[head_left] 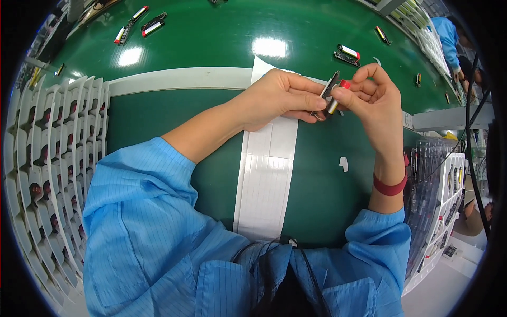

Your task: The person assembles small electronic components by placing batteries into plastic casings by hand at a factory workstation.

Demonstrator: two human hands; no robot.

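Above the green work mat (211, 142), my left hand (274, 100) is closed, thumb and fingers pinching a thin dark circuit board (330, 84). Against that board sits a small cylindrical battery (332, 106), silvery with a red end. My right hand (377, 103), a dark red band on its wrist, grips the battery's red-ended side between thumb and fingers. Its other fingers are curled and raised. Fingers cover part of both pieces, so I cannot tell how they join. Beneath my left hand runs a long strip of white sheets (264, 185).
A pale rail (179, 80) separates the mat from a green belt (211, 37) carrying several battery-and-board assemblies (347, 54). Stacked white trays (58, 174) stand at left, more trays (446, 185) at right. A white scrap (344, 164) lies on the mat. Another person's blue sleeve (446, 39) shows far right.
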